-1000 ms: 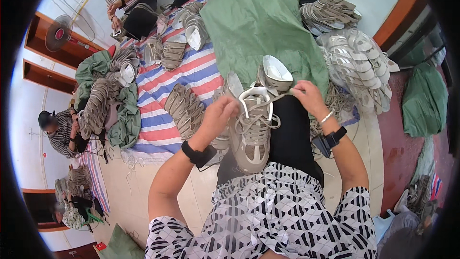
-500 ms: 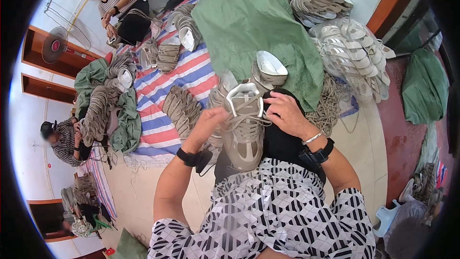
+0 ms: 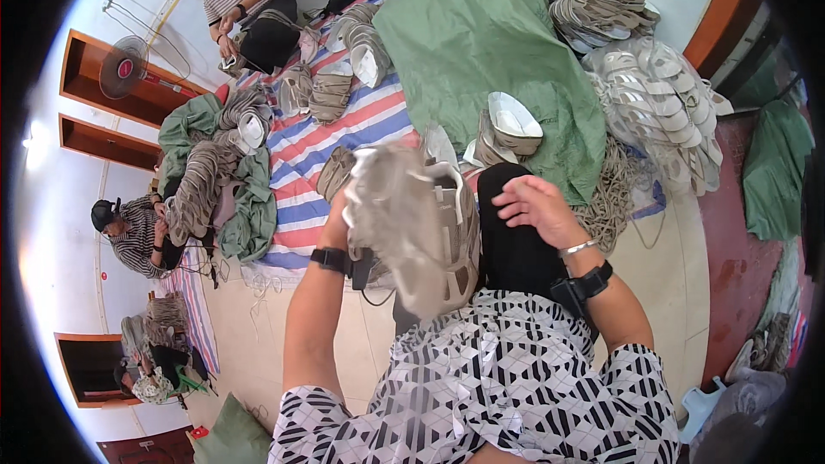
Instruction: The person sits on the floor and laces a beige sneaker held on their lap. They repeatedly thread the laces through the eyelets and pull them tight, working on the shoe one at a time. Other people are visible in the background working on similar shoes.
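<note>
A beige shoe upper (image 3: 397,228), smeared by motion, is lifted over the left side of my lap. My left hand (image 3: 339,209) is closed on its left edge, its fingers mostly hidden behind the upper. Just to the right, another beige shoe upper (image 3: 462,236) rests on my lap, partly covered by the moving one. My right hand (image 3: 534,208) hovers above my right knee in black trousers, holding nothing, with its fingers loosely bent and apart. Beyond the knee stand nested uppers with white linings (image 3: 516,117).
A green cloth (image 3: 481,43) covers a heap ahead, on a striped sheet (image 3: 344,155). Bagged pale uppers (image 3: 657,112) and a heap of laces (image 3: 608,193) lie to the right. Seated people (image 3: 137,236) work among stacked uppers (image 3: 202,189) at left, near a fan (image 3: 125,69).
My left hand has swung the laced shoe upper up and left, uncovering another on my lap. My right hand has let go of the laces and moved right. The view has shifted slightly.
</note>
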Demonstrator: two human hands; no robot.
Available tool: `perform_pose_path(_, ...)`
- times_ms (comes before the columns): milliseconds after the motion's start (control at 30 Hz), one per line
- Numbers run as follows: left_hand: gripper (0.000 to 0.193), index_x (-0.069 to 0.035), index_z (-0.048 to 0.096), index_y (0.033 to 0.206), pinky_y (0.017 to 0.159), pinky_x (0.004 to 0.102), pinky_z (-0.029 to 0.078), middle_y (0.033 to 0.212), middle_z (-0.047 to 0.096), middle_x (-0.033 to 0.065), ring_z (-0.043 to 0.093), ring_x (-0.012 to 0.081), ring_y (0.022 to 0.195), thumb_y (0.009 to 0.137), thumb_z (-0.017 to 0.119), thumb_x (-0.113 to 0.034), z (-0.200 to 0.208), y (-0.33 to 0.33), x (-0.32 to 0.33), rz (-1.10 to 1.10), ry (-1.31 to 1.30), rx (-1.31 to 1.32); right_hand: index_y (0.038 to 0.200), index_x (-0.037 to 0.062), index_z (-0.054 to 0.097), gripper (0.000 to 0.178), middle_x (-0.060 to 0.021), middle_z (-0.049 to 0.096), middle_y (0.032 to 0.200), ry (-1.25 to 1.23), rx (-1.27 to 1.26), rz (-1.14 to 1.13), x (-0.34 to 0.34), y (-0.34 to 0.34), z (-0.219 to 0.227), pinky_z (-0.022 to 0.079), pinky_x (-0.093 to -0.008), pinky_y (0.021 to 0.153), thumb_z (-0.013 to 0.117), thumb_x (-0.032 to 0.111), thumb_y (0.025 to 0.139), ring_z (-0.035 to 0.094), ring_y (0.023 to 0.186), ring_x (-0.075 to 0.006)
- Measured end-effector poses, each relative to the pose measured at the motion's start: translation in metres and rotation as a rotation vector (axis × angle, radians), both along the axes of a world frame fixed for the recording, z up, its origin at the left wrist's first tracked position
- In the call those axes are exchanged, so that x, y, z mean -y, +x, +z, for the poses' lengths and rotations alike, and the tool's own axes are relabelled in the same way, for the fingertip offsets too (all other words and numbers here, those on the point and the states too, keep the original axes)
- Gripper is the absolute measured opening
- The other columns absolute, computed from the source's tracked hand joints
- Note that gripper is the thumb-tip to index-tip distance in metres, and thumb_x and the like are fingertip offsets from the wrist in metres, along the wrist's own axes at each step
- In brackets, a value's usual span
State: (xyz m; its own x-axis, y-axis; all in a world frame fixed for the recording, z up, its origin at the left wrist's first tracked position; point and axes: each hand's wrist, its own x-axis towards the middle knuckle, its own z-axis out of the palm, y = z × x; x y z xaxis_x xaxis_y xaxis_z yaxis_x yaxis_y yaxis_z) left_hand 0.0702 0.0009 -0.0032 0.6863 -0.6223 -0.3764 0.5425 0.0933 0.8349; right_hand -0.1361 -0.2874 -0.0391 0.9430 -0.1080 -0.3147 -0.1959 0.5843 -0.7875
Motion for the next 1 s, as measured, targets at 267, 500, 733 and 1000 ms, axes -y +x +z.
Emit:
perform_pose_path(267,0.033,-0.003,0.058,0.119,0.082,0.0311,0.053,0.104,0.065,0.0063,0.064,0.0163,0.092,0.093,0.049,-0.022,-0.015,0.008,-0.047,0.162,-0.046,-0.061,0.112,0.0040,0.058,0.036,-0.0109,0.065,0.105,-0.180,-0.001,0.032,0.013,0.011,0.008,0.052,-0.0275,0.071,0.049,0.035,0.097,0.064,0.085,-0.0140)
perform_pose_path(500,0.037,0.000,0.057,0.120,0.085,0.0289,0.050,0.106,0.065,0.0084,0.063,0.0164,0.094,0.092,0.048,-0.022,0.024,0.021,0.018,-0.390,0.250,0.313,0.119,0.0058,0.058,0.040,-0.0012,0.061,0.103,-0.423,0.112,0.074,-0.026,0.077,0.038,0.046,-0.0225,0.070,0.051,0.037,0.095,0.056,0.091,-0.0071)
perform_pose_path(733,0.036,-0.001,0.058,0.114,0.083,0.0319,0.052,0.104,0.065,0.0093,0.064,0.0194,0.088,0.091,0.050,-0.026,-0.019,-0.006,-0.035,0.267,-0.272,-0.164,0.121,0.0057,0.056,0.052,-0.0006,0.062,0.101,-0.271,0.016,0.490,-0.022,0.116,0.001,0.047,-0.0234,0.068,0.068,0.039,0.083,0.058,0.081,-0.0100)
perform_pose_path(1000,0.035,-0.001,0.059,0.113,0.082,0.0329,0.053,0.102,0.066,0.0092,0.065,0.0193,0.086,0.091,0.049,-0.027,-0.047,-0.017,-0.084,0.510,-0.471,-0.116,0.116,0.0009,0.060,0.034,-0.0087,0.065,0.107,-0.336,0.307,0.328,0.028,0.084,0.032,0.048,-0.0315,0.093,0.063,0.013,0.084,0.062,0.101,-0.0175)
